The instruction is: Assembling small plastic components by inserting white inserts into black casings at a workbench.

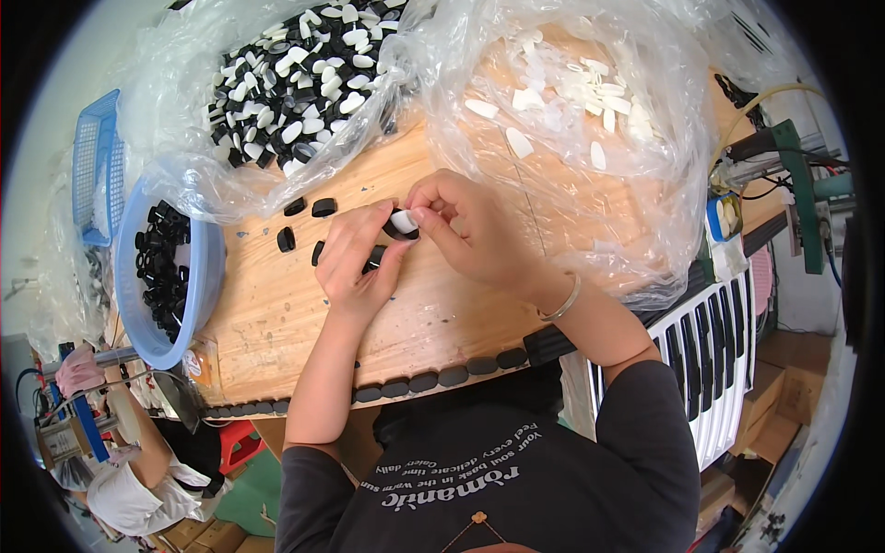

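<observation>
— What are your hands doing?
— My left hand [355,263] pinches a black cap [402,232] at counter [277,313] centre; right hand [461,230] fingers close on a white insert [404,219].
— Tip?
— Seat it square, I'd say. Spare caps [304,221] lie at nine o'clock.

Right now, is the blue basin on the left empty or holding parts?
Holding parts: the blue basin has a heap of small black pieces inside, well below the rim.

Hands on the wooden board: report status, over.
Left hand and right hand both pinch one small black-and-white plastic piece. Loose black plastic pieces lie beside them.
</observation>
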Motion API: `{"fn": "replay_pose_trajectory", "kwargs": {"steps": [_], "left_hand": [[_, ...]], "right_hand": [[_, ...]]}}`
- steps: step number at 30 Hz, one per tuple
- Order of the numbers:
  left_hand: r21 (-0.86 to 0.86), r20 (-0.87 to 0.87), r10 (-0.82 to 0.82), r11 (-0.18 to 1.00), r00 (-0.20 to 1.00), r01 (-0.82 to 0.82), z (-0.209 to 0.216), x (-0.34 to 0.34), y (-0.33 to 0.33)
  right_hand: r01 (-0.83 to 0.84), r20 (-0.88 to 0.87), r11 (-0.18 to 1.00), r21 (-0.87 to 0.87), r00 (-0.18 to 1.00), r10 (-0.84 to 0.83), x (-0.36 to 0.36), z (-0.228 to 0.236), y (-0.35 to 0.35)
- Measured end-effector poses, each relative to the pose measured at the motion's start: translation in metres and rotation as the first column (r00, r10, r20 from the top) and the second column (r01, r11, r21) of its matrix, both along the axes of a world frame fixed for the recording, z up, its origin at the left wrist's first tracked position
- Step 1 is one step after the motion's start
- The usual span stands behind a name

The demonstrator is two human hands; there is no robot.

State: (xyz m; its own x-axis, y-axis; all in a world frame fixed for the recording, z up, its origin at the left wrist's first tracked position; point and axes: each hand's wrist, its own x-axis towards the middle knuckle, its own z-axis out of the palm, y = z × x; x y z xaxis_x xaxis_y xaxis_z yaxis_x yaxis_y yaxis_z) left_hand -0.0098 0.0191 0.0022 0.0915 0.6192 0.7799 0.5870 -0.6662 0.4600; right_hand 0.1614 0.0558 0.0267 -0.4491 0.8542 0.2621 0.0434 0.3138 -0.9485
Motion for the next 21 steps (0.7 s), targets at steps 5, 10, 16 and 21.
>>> {"fn": "replay_pose_trajectory", "kwargs": {"steps": [5, 10, 16, 21], "left_hand": [[0.016, -0.028, 0.025, 1.000, 0.999, -0.024, -0.001, 0.000, -0.001], [0.069, -0.118, 0.048, 0.997, 0.992, -0.040, 0.003, 0.000, 0.001], [0.057, -0.137, -0.009, 0.998, 0.991, 0.017, 0.004, 0.004, 0.001], [-0.131, -0.010, -0.035, 0.991, 0.999, 0.033, 0.006, 0.009, -0.004]], "right_hand": [[0.115, -0.028, 0.962, 0.246, 0.993, -0.112, -0.003, 0.001, -0.002], [0.030, 0.052, 0.960, 0.277, 0.998, -0.046, 0.002, 0.003, 0.003], [-0.094, -0.104, 0.916, -0.390, 0.993, 0.058, 0.006, 0.000, 0.007], [-0.219, -0.146, 0.879, -0.424, 0.974, 0.173, 0.010, -0.013, 0.015]]}}
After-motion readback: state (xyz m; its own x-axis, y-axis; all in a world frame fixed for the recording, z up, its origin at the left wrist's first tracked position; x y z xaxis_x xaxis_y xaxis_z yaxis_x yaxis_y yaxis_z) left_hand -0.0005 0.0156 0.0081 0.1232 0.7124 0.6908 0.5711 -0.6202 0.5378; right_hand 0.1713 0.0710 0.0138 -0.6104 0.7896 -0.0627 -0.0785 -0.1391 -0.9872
